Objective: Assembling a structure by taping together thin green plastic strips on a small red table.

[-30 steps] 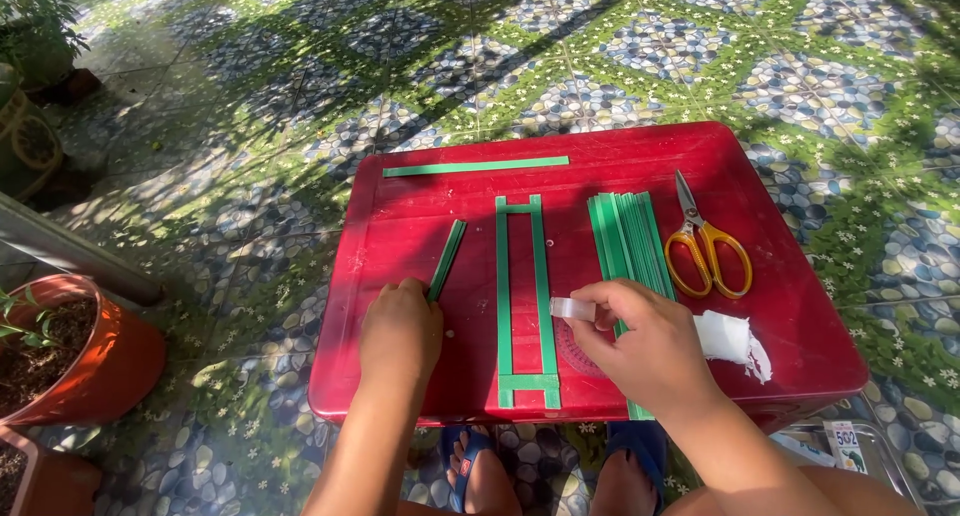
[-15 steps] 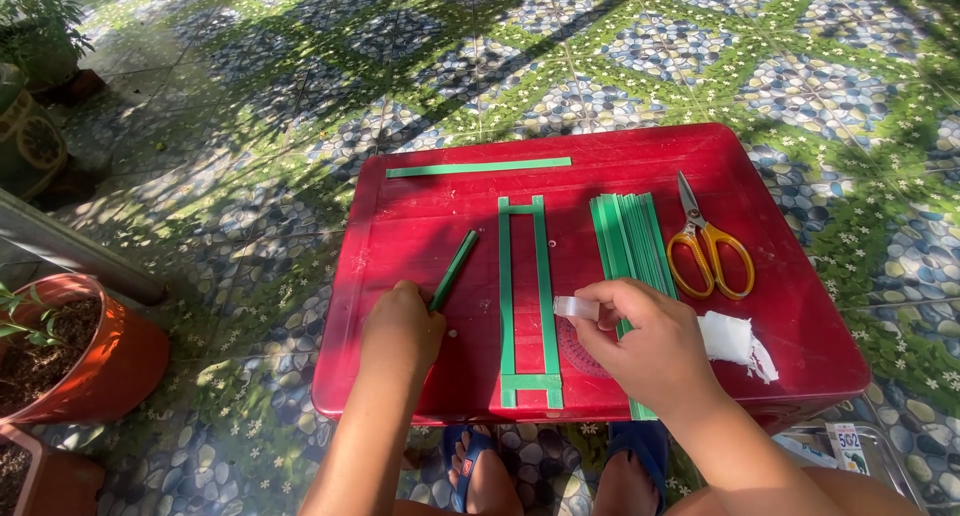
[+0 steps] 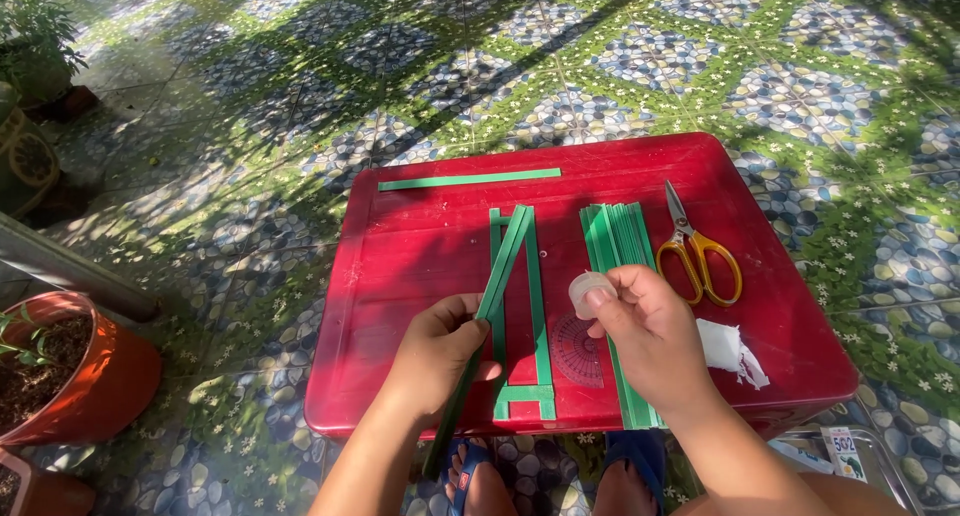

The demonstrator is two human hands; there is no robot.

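Observation:
A red plastic table top (image 3: 420,246) fills the middle of the view. My left hand (image 3: 435,351) grips a long green strip (image 3: 500,276), laid slantwise over a green strip frame (image 3: 540,316) of two uprights and a bottom crosspiece. My right hand (image 3: 650,336) pinches a small roll of clear tape (image 3: 585,291) just right of the frame. A clear protractor (image 3: 578,351) lies under that hand. A stack of green strips (image 3: 615,236) runs lengthwise to the right, partly hidden by my right hand.
Yellow-handled scissors (image 3: 700,251) lie at the right, a crumpled white scrap (image 3: 725,348) near the front right, a single green strip (image 3: 470,179) along the far edge. An orange plant pot (image 3: 95,376) stands left. Patterned tiles (image 3: 600,66) surround the table; my feet (image 3: 480,481) are below.
My left hand has picked up the loose green strip from left of the frame and swung it across the frame. My right hand has lifted the tape roll slightly.

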